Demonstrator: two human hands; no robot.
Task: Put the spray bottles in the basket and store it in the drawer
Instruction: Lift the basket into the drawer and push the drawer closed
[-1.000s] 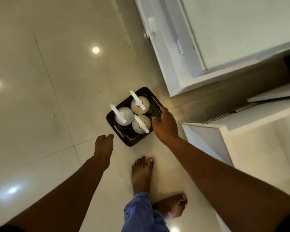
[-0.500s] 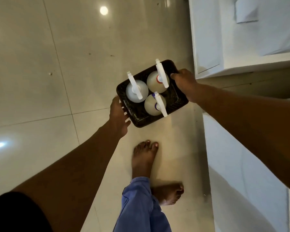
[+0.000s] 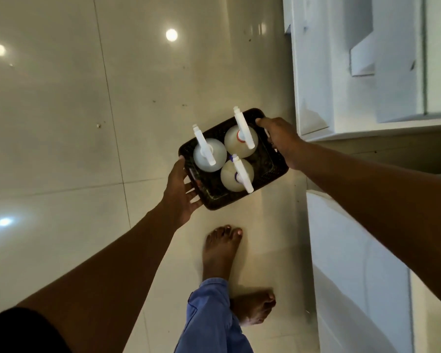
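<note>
A home, by the look of it — glossy cream floor tiles (image 3: 61, 123) mirror round ceiling lights, and white built-in cabinetry (image 3: 354, 72) stands just beyond the right hand's fingers (image 3: 264, 121). Bare feet (image 3: 220, 248) on the tiles suggest a domestic room — which one is unclear.

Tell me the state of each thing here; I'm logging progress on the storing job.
basket: dark, held on two sides, loaded
three spray bottles: upright in the basket, nozzles on
left hand: gripping the basket's near-left edge
right hand: gripping the basket's far-right edge
white cabinet: beside the person; open or shut unclear
</note>
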